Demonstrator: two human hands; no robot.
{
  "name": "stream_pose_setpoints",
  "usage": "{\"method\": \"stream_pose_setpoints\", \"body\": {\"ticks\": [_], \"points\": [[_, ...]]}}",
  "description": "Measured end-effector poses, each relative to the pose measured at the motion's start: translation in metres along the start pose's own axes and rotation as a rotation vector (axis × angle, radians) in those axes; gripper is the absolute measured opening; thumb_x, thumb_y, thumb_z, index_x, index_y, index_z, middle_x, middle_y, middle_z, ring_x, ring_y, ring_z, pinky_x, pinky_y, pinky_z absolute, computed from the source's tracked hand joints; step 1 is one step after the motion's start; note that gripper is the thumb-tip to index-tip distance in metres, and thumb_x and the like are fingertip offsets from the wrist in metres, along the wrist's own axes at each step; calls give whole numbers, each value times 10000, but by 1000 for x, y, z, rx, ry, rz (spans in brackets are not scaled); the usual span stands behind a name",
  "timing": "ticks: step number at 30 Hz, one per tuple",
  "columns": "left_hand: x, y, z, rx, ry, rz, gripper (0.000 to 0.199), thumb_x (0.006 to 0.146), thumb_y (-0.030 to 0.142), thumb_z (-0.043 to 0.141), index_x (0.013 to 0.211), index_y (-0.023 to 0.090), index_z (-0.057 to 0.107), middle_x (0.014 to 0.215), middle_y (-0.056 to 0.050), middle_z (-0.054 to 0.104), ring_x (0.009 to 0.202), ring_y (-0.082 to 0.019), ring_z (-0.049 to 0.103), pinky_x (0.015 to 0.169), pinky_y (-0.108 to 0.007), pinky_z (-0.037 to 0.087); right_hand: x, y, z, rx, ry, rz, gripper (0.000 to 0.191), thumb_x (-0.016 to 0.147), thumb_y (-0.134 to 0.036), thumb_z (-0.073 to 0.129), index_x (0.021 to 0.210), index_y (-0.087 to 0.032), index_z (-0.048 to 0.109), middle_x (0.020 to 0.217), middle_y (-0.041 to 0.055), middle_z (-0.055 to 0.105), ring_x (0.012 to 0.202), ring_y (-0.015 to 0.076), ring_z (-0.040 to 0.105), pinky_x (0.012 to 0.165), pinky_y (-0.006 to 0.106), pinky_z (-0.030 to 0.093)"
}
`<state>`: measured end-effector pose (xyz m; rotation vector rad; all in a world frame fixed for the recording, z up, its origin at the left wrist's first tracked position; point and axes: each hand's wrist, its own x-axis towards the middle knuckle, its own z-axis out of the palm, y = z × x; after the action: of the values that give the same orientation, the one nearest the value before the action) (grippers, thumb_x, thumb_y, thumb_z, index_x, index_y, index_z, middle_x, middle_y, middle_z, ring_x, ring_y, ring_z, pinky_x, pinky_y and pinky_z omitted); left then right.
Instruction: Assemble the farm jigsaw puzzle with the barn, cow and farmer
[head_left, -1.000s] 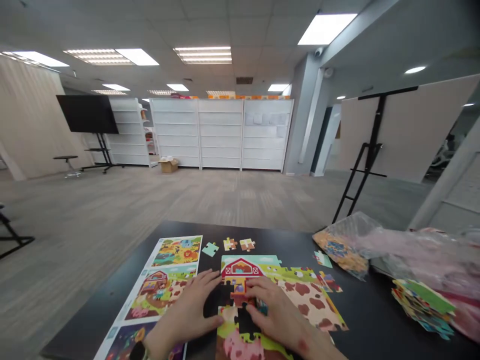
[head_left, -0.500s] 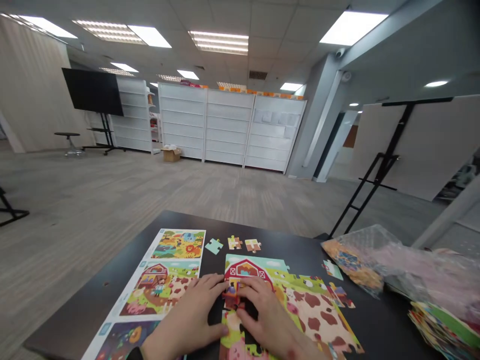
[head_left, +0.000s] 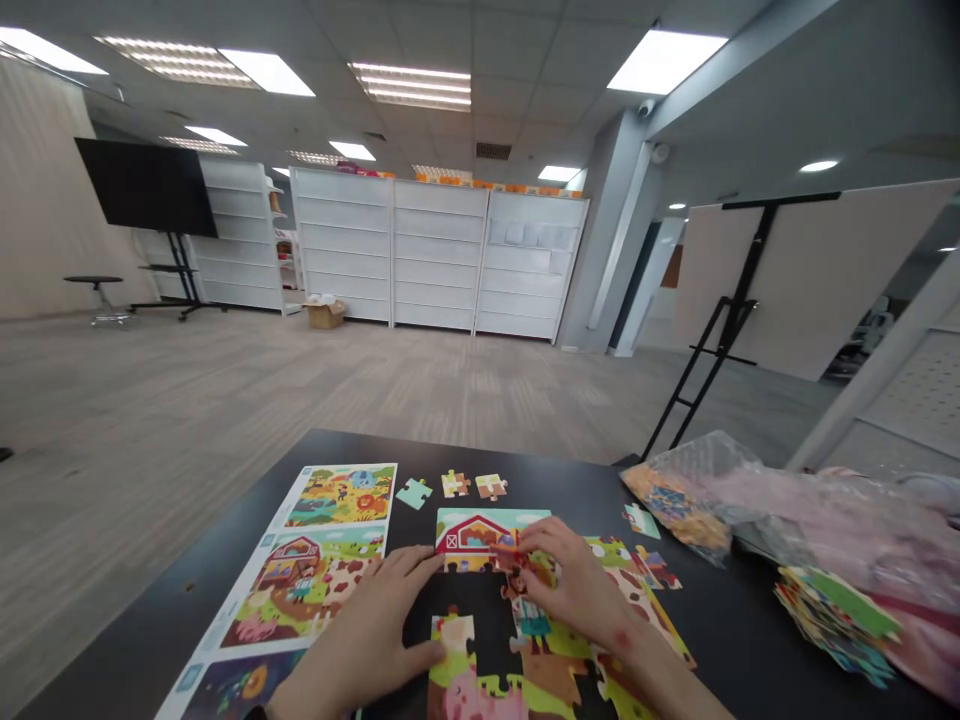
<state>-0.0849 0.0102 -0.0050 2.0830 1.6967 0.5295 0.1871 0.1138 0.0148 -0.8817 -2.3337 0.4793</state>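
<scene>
A partly assembled farm jigsaw puzzle (head_left: 536, 640) lies on the black table, with a red barn at its top, a cow at right and a pink pig at the bottom. A dark gap shows in its left middle. My right hand (head_left: 566, 575) pinches a reddish puzzle piece (head_left: 506, 548) over the barn's lower right part. My left hand (head_left: 375, 620) rests open, fingers stretched, its fingertips by the puzzle's left edge below the barn. Partly under that hand is the printed reference sheet (head_left: 307, 570) with small pictures, including the same farm scene.
Loose pieces lie beyond the puzzle: a pale green piece (head_left: 414, 492) and two brownish pieces (head_left: 472, 486). More loose pieces (head_left: 656, 568) lie right of it. Further right are a plastic bag of pieces (head_left: 679, 500), a stack of colourful cards (head_left: 832, 620) and pink plastic wrapping (head_left: 810, 520).
My right hand has moved up and right, carrying the piece from the puzzle's left middle to the barn's right side. The gap is now uncovered. My left hand stays nearly in place; the view shifts slightly.
</scene>
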Motion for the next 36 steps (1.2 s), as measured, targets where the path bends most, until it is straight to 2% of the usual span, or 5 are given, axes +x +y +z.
{"method": "stream_pose_setpoints", "body": {"ticks": [10, 20, 26, 31, 36], "points": [[19, 26, 5, 28, -54, 142, 616, 836, 237, 670, 1440, 298, 561, 1572, -55, 490, 1452, -310, 420, 1206, -522, 323, -13, -11, 28, -58, -125, -78, 265, 814, -103, 612, 996, -225, 761, 1018, 49, 716, 1023, 225, 599, 937, 357, 496], [20, 24, 7, 45, -54, 155, 447, 864, 237, 667, 1293, 358, 651, 1566, -22, 490, 1448, -329, 418, 1180, -557, 345, -16, -9, 29, -48, -159, -128, 258, 861, -138, 602, 1014, -256, 772, 1049, 24, 750, 1062, 213, 621, 1023, 346, 465], [20, 21, 11, 87, -40, 180, 382, 901, 272, 644, 1273, 359, 657, 1557, -15, 503, 1441, -317, 435, 1169, -554, 378, -18, -16, 25, -37, -170, -63, 322, 769, -103, 614, 962, -293, 787, 1264, 14, 686, 1191, 231, 586, 1081, 388, 440], [19, 1, 15, 80, 150, 185, 500, 968, 264, 548, 1459, 350, 510, 1579, -45, 477, 1453, -295, 437, 1167, -540, 420, -5, 28, 0, 10, 91, 137, 427, 859, -163, 491, 1221, -247, 701, 1412, 98, 613, 1278, 255, 585, 1092, 431, 461], [16, -16, 3, 134, 293, 212, 351, 1011, 374, 490, 1321, 319, 643, 1422, -71, 633, 1284, -283, 627, 1059, -469, 552, 0, 111, -78, -112, 223, 388, 474, 855, -165, 368, 1182, -171, 710, 1161, 138, 733, 1054, 257, 689, 963, 457, 532]]}}
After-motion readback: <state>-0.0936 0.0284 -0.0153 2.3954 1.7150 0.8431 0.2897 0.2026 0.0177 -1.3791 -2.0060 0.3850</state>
